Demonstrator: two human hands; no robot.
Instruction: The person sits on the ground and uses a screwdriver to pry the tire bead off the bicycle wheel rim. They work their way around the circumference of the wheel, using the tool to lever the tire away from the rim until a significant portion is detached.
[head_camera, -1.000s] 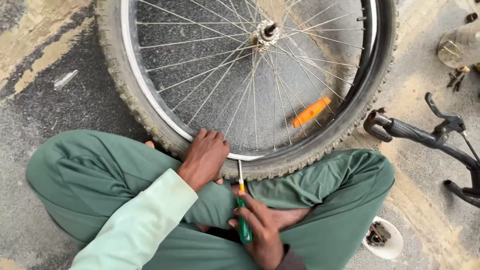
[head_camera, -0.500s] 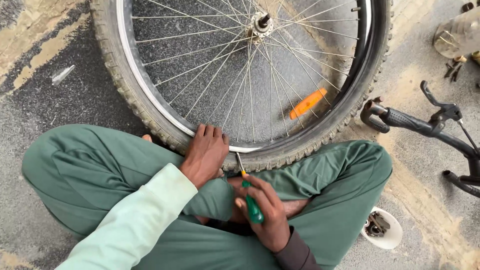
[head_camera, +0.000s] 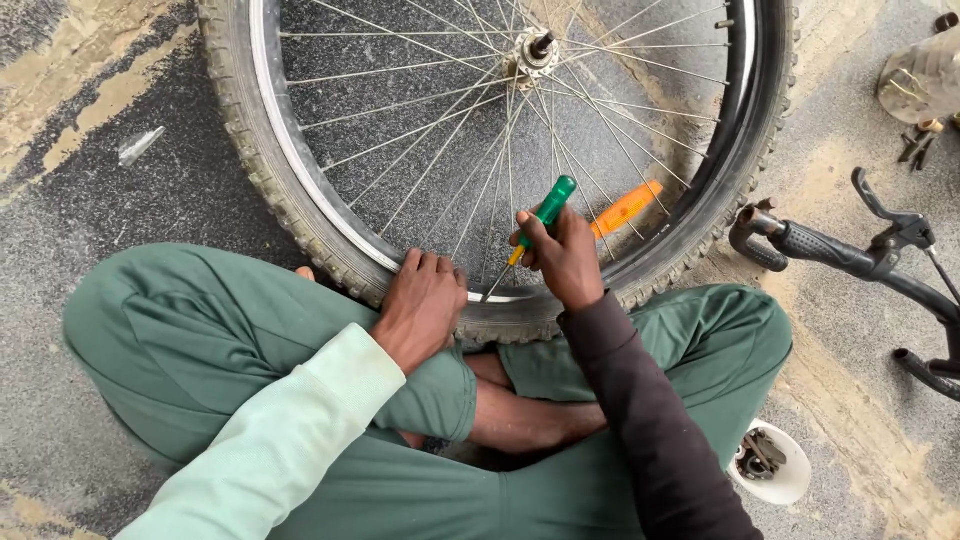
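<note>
Black handlebar (head_camera: 850, 255) right, white bowl (head_camera: 775, 465) of parts, clear scrap (head_camera: 138, 145) left.

Wheel (head_camera: 300, 200) top beyond the upper edge
</note>
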